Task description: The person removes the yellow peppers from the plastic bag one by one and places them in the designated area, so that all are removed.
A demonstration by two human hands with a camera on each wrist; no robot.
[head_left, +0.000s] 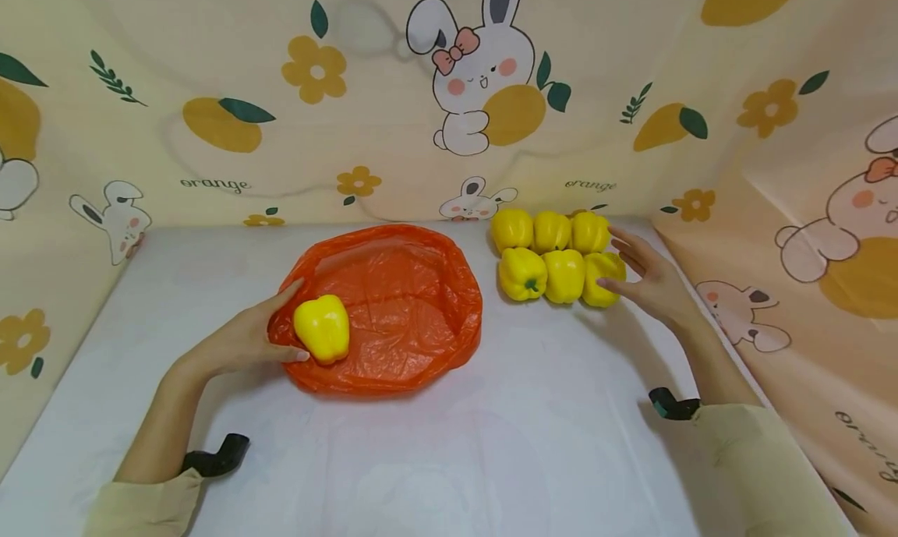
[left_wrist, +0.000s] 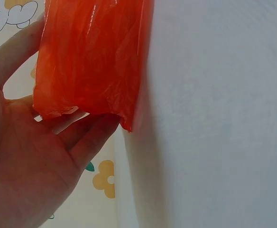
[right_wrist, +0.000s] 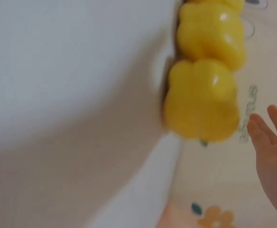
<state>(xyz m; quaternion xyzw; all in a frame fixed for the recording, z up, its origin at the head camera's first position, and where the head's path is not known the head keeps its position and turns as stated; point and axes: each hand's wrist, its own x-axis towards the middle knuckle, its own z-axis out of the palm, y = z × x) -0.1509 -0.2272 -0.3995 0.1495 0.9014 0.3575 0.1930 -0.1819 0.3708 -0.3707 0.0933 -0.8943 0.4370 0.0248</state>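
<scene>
A yellow bell pepper (head_left: 322,329) lies inside the left part of an opened orange-red plastic bag (head_left: 449,350). My left hand (head_left: 249,338) spreads around the bag's left edge, thumb toward the front and fingers toward the back. In the left wrist view, its fingers touch the outside of the bag (left_wrist: 91,57), and the palm stays apart from it. At the right, my right hand (head_left: 652,284) is held with parted fingers beside several yellow bell peppers (head_left: 563,276) in two rows. The right wrist view shows a gap between that hand (right_wrist: 276,156) and the nearest pepper (right_wrist: 202,102).
The white table (head_left: 435,459) runs back to a patterned cloth wall (head_left: 281,155) with rabbits and fruit. Another cloth wall (head_left: 807,210) borders the right side. A black band part (head_left: 219,455) sticks out from the left wrist, and a similar one (head_left: 672,404) from the right.
</scene>
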